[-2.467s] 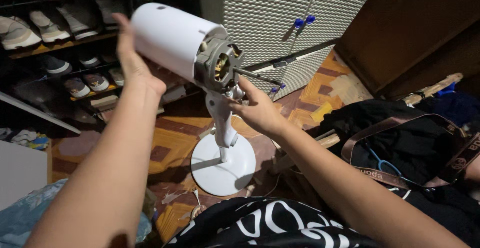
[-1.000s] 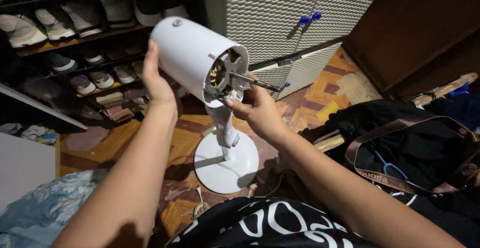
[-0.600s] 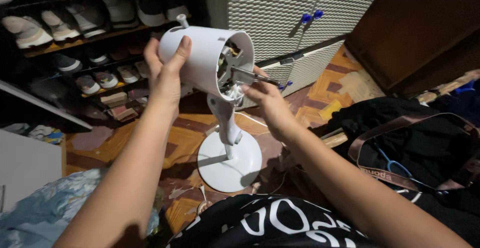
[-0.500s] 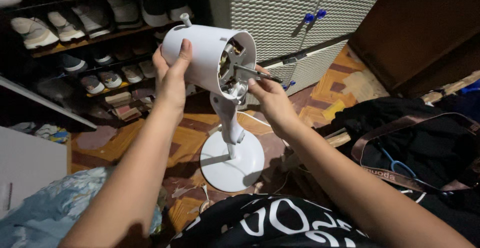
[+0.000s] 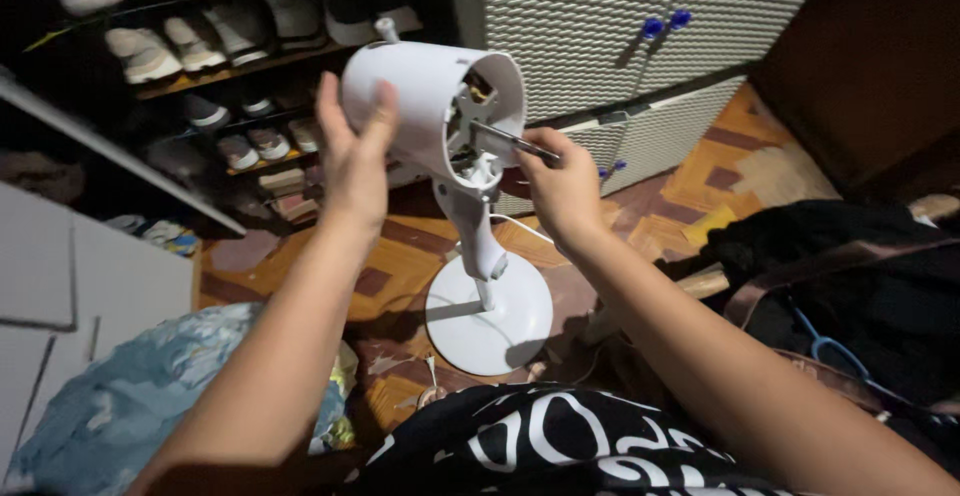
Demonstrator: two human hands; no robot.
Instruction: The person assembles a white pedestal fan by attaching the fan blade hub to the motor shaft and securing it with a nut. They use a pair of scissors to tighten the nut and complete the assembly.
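Left hand [image 5: 352, 161]: flat against near side of white motor housing [image 5: 410, 96], fingers up, thumb spread; steadies it, not closed round it.
Right hand [image 5: 562, 188]: fingertips pinched on metal shaft [image 5: 505, 140] that sticks out of motor front [image 5: 470, 126]; rest of hand just below open end of housing.
Fan: no blades or guard on it. Housing tilted, open end faces right twd. the person; small knob [image 5: 385, 28] on top. Sits on white neck [image 5: 480, 231], which runs down to round white base [image 5: 490, 316].
Base: on patterned wood floor [image 5: 400, 246], between the two forearms.
Behind: shoe rack [image 5: 210, 46] w/ pairs of shoes, upper left; white lattice cabinet [image 5: 590, 26] w/ blue knobs [image 5: 665, 24], upper right.
Right side: dark bag [image 5: 850, 286] w/ brown strap, near right forearm.
Low left: blue-patterned cloth [image 5: 130, 406].
Bottom centre: black fabric w/ white print [image 5: 560, 446].
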